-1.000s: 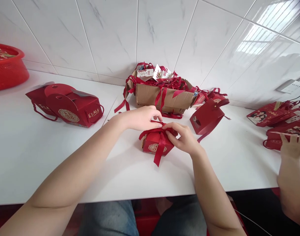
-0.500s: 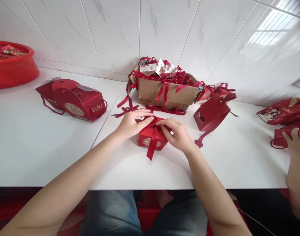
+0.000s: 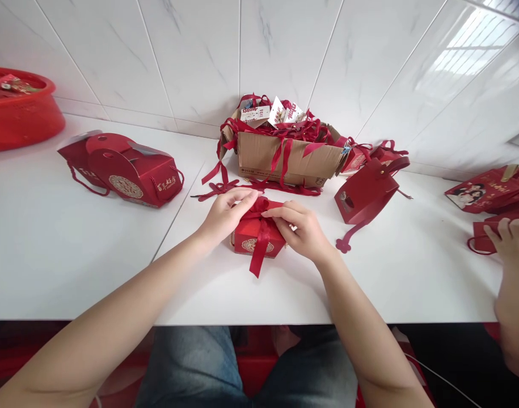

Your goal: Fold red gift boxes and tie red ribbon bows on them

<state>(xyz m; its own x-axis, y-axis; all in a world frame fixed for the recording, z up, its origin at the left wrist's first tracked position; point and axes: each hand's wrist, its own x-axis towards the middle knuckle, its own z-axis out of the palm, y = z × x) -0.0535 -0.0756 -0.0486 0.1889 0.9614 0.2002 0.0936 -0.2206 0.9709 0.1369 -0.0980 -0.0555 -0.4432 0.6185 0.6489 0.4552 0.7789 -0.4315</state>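
Observation:
A small red gift box (image 3: 246, 240) with a gold round emblem stands before me, a dark red ribbon (image 3: 260, 249) tied over its top. One ribbon tail hangs down the front past the table surface line. My left hand (image 3: 228, 214) is at the box's upper left, thumb and fingers brought together on the ribbon by the bow; its fingertips are partly hidden. From the right, my right hand (image 3: 302, 229) pinches the ribbon near the knot with index finger and thumb, its other fingers curled beside the box.
Behind the box is a cardboard carton (image 3: 280, 158) full of ribbons and tags. A red handled box (image 3: 144, 175) lies left, near a red basin (image 3: 23, 122). To the right stand a red box (image 3: 365, 192) and more boxes (image 3: 476, 192), with another person's hand (image 3: 512, 241) on one.
My left thumb has drawn back up and left, closing toward its fingers. My right fingertips have shifted slightly left along the ribbon, and more of the bow shows. The view has tilted slightly.

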